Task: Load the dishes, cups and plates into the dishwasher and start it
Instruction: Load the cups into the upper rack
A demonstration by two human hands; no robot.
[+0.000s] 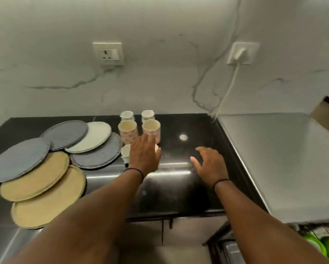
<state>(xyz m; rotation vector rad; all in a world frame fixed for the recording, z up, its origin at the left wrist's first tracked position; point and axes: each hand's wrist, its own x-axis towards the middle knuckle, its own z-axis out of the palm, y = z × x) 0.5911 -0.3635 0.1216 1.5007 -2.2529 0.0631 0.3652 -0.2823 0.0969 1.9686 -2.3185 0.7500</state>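
On black counter (178, 187), patterned cups (128, 131)

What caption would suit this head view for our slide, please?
Both hands, left and right, reach toward cups beside plates on a black counter.

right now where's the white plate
In the head view the white plate lies left of centre on the black counter, overlapping two grey plates, just left of the cups.
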